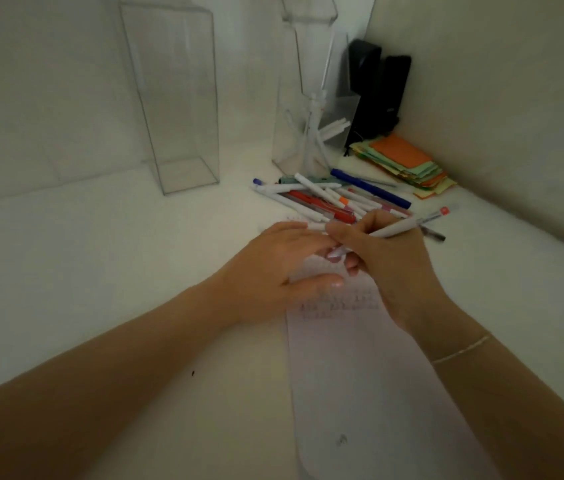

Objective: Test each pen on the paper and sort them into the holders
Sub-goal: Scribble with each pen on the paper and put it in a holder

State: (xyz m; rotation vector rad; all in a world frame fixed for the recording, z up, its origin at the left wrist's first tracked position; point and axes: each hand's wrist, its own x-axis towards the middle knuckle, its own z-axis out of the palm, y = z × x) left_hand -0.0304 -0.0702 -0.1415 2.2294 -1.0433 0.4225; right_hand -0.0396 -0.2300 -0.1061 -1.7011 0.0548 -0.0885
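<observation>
right hand (394, 268): curled round a white pen (386, 232); barrel pinched between thumb and fingers, tip pointed down at the paper (353, 358), cap end angled up and to the right.
left hand (273, 268): laid flat on the paper's upper left part, fingers straight and close together, thumb spread toward the lower edge; nothing gripped.
paper: long white strip laid on the white desk (100, 271), faint rows of scribbles seen just below the hands, one small dark mark near its bottom end.
pen pile (329, 199): loose heap just behind the hands – white, red and blue barrels crossed over one another.
left holder (173, 98): clear tall box, stood upright at left back, well apart from the pile.
right holder (304, 133): clear box just behind the pile, a few white pens leaned inside.
sticky notes (401, 164): orange, green and yellow stack, placed in the right corner beside the pile.
black case (377, 95): leaned against the wall behind the notes; type could not be told.
</observation>
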